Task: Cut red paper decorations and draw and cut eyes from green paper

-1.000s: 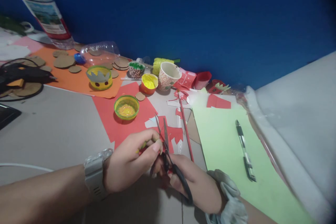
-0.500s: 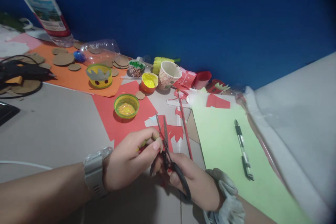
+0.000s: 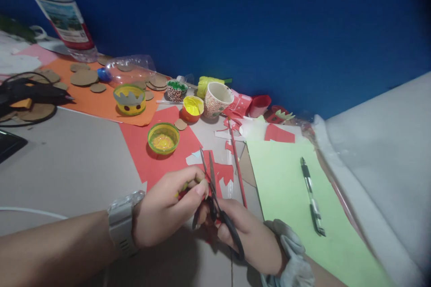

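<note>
My right hand (image 3: 232, 224) is wrapped round black-handled scissors (image 3: 230, 231), whose blades point away from me and stand slightly apart. Close against the blades, my left hand (image 3: 171, 206) has thumb and fingers pinched on a small red paper piece (image 3: 182, 194), mostly hidden by the fingers. Beyond the blade tips lie red paper scraps (image 3: 224, 172) and a flat red sheet (image 3: 138, 143). A small green-rimmed yellow cup (image 3: 164, 138) sits on that sheet.
Farther back stand a yellow cup with a grey crown (image 3: 129, 101), a patterned paper cup (image 3: 217, 101) and a clear bottle (image 3: 129, 69). A glue gun (image 3: 33, 94) lies left. At right, a pen (image 3: 312, 197) rests on green paper (image 3: 279, 188), beside a red pencil-like stick (image 3: 237, 163).
The scissor blades are slightly closer together. Both hands stay in nearly the same place, and the view has shifted slightly.
</note>
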The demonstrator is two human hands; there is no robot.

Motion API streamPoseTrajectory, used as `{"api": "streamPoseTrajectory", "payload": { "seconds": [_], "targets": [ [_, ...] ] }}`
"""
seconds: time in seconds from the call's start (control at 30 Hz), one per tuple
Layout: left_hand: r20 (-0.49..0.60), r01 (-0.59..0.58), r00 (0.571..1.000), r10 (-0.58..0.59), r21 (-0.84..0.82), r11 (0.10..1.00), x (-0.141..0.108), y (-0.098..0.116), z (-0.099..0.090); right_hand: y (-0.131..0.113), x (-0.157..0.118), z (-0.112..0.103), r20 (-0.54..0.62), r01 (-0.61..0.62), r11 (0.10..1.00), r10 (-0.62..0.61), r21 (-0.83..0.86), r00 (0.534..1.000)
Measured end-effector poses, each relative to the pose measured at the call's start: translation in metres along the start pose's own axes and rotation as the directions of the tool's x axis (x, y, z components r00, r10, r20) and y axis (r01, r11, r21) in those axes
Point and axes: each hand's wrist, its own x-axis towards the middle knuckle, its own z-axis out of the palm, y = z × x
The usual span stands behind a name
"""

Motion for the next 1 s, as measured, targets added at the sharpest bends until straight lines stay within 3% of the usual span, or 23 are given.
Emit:
{"api": "streamPoseTrajectory", "payload": {
  "seconds": [0.67, 1.0],
  "targets": [
    [-0.069, 0.031, 0.997, -0.022, 0.125, 0.992, -0.0010, -0.0018, -0.0015, 0.0021, 0.0019, 0.0023, -0.026, -0.016, 0.993, 0.019, 0.118, 0.999],
    [-0.056, 0.024, 0.998, -0.018, 0.101, 0.995, -0.0021, -0.0068, -0.0034, 0.0044, 0.0031, 0.0030, -0.021, 0.012, 0.990, -0.009, 0.141, 1.000]
  ]
}}
